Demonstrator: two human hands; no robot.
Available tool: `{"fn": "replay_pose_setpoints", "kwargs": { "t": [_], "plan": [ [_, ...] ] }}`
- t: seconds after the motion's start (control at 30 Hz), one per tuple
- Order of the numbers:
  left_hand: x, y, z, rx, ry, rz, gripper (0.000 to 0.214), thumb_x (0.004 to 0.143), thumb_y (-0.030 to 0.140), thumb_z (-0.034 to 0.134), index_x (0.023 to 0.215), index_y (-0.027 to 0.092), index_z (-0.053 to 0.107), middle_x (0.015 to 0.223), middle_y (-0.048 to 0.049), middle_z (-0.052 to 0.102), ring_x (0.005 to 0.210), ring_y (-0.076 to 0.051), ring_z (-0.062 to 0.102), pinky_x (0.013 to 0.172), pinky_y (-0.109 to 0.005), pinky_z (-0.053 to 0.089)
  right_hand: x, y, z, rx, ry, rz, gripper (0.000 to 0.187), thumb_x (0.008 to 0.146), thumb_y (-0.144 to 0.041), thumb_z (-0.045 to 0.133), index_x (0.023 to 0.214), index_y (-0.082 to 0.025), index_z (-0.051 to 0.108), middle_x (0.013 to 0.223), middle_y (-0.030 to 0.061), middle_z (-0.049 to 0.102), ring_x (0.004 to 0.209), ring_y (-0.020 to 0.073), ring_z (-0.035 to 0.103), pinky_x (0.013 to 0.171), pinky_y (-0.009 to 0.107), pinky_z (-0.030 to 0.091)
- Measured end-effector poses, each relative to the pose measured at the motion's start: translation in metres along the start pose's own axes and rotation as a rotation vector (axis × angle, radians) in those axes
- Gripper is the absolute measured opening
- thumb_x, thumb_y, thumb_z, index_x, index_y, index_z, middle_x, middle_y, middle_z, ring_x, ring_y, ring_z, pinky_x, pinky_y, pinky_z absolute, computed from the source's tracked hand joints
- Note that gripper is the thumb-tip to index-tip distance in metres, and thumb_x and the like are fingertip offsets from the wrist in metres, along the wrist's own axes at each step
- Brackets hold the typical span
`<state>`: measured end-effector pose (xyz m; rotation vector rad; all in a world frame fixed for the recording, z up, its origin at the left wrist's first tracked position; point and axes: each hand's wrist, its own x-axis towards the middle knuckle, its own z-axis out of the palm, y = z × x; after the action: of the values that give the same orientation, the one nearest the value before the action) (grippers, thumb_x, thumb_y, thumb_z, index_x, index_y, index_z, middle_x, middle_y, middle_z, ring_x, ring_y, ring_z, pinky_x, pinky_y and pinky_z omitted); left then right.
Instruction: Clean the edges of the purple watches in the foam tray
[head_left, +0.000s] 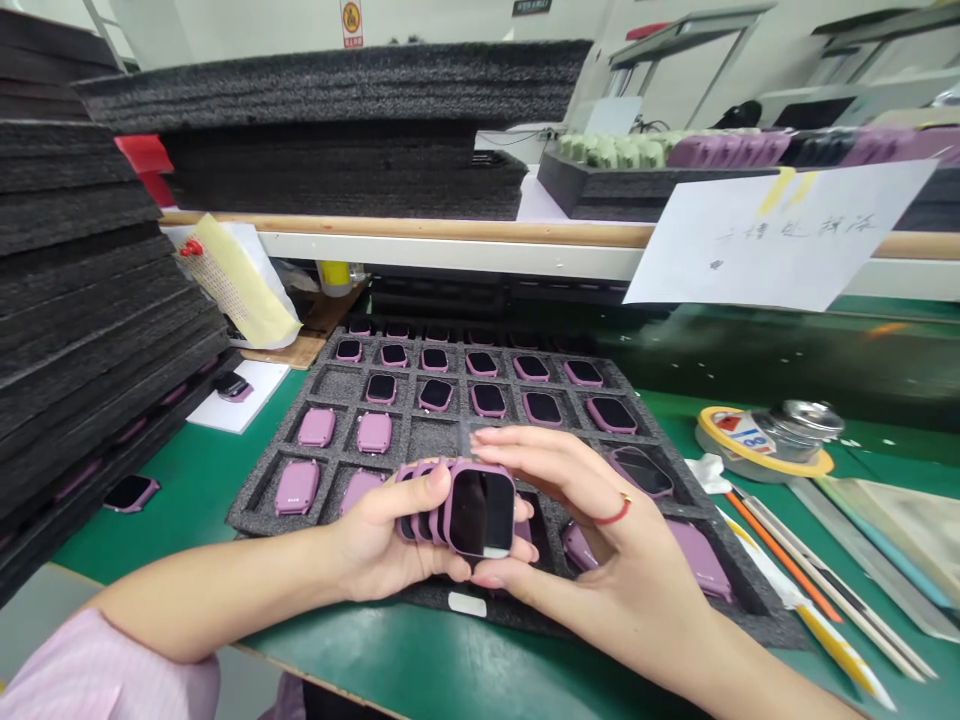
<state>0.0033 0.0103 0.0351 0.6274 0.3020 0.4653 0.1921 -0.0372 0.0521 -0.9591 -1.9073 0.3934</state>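
Note:
Several purple smartwatches with black screens are stacked in a row in my left hand, its thumb over their top edges. The front smartwatch faces me, with reflections on its screen. My right hand curves around this front watch, fingertips by its top edge and thumb by its bottom edge. Whether those fingertips press on it is hard to make out. Both hands are above a black foam tray whose compartments hold more purple watches, some screen up, others back up. My hands hide part of the near rows.
Foam sheets are piled at the left. A shelf crosses behind the tray, with a paper sign hanging from it. At right lie a tape roll, a yellow-handled knife and sticks. A loose watch lies left.

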Motion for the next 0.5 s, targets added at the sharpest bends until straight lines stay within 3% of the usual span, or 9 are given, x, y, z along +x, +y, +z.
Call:
{"fn": "replay_pose_setpoints", "kwargs": {
  "t": [0.27, 0.4, 0.47, 0.5],
  "plan": [
    [0.001, 0.000, -0.001, -0.067, 0.004, -0.003, 0.047, 0.075, 0.049, 0.083, 0.102, 0.011, 0.078, 0.097, -0.0122, 0.078, 0.082, -0.019, 0.074, 0.058, -0.017, 0.051, -0.001, 0.003, -0.001, -0.031, 0.001, -0.034, 0.056, 0.080, -0.032, 0.083, 0.129, -0.023, 0.057, 0.123, 0.0075, 0.068, 0.121, 0.0206, 0.063, 0.105, 0.035, 0.056],
    [0.002, -0.001, -0.002, -0.118, -0.063, 0.000, 0.046, 0.076, 0.045, 0.083, 0.106, 0.011, 0.077, 0.096, -0.0117, 0.078, 0.080, -0.018, 0.075, 0.047, -0.013, 0.044, -0.001, -0.001, -0.004, 0.062, -0.017, 0.011, 0.072, 0.082, -0.031, 0.081, 0.144, -0.026, 0.046, 0.143, 0.0091, 0.058, 0.134, 0.0239, 0.056, 0.115, 0.040, 0.049],
    [0.002, -0.002, -0.003, -0.139, -0.072, 0.018, 0.043, 0.077, 0.041, 0.084, 0.108, 0.014, 0.076, 0.099, -0.0103, 0.078, 0.084, -0.019, 0.076, 0.044, -0.012, 0.042, 0.000, -0.003, -0.008, 0.157, 0.087, 0.049, 0.065, 0.088, -0.025, 0.074, 0.146, -0.029, 0.044, 0.147, 0.0073, 0.056, 0.135, 0.0238, 0.056, 0.115, 0.041, 0.050],
    [0.003, -0.002, -0.003, -0.140, -0.075, 0.026, 0.042, 0.077, 0.040, 0.084, 0.109, 0.015, 0.075, 0.101, -0.0102, 0.077, 0.086, -0.020, 0.077, 0.044, -0.011, 0.042, 0.000, -0.004, -0.011, 0.173, 0.178, 0.053, 0.055, 0.091, -0.019, 0.069, 0.141, -0.031, 0.051, 0.141, 0.0052, 0.062, 0.130, 0.0226, 0.061, 0.111, 0.040, 0.054]
  ]
}}
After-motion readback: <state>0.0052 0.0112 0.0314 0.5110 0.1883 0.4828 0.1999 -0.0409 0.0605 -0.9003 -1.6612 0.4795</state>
